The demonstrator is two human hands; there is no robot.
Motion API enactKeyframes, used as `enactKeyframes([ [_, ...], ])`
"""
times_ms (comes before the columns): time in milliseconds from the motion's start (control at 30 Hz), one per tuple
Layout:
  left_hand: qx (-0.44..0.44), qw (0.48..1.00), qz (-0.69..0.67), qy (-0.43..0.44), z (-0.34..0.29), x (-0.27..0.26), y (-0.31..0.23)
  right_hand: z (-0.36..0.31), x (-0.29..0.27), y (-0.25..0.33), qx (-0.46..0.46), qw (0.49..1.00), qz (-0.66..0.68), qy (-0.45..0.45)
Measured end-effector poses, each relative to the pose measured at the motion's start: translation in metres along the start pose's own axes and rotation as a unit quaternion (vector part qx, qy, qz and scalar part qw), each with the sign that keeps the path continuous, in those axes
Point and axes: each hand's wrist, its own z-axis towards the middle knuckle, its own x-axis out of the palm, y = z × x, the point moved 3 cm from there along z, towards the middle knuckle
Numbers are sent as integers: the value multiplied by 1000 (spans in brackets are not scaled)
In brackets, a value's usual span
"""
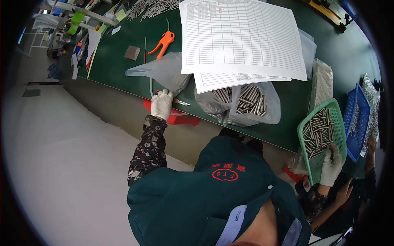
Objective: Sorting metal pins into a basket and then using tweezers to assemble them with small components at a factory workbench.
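Note:
My left hand (162, 105), in a white glove, rests at the bench's near edge with its fingers bent together. Beside those fingers lies a small craft knife (181, 102), blade pointing right; whether I grip its handle is hidden. A clear plastic bag (166, 71) lies just beyond that hand. Far to the right, my gloved right hand (331, 166) reaches into a green plastic basket (337, 119) of metal pins (316, 133). Its fingers are curled at the pins near the right wall; what they hold cannot be made out.
Open plastic bags of metal pins (251, 100) sit at the bench's front, partly under printed sheets (242, 41). An orange air blow gun (164, 43) and a brown block (132, 53) lie farther left. A blue basket (358, 123) and another person's hand (371, 145) are at far right.

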Motion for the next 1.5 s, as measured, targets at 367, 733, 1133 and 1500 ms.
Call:
enactKeyframes([
  [367,179,903,-388,43,-36,-78,-20,-21,3,74,-92,993,68,35],
  [733,295,638,-692,165,-7,-218,-278,-36,43,65,135,714,667,166],
  [1133,534,693,-485,0,36,-253,-430,-108,-24,-63,378,644,664,31],
  [1500,356,924,-122,66,45,-245,-526,-120,-27,-99,282,761,573,113],
])
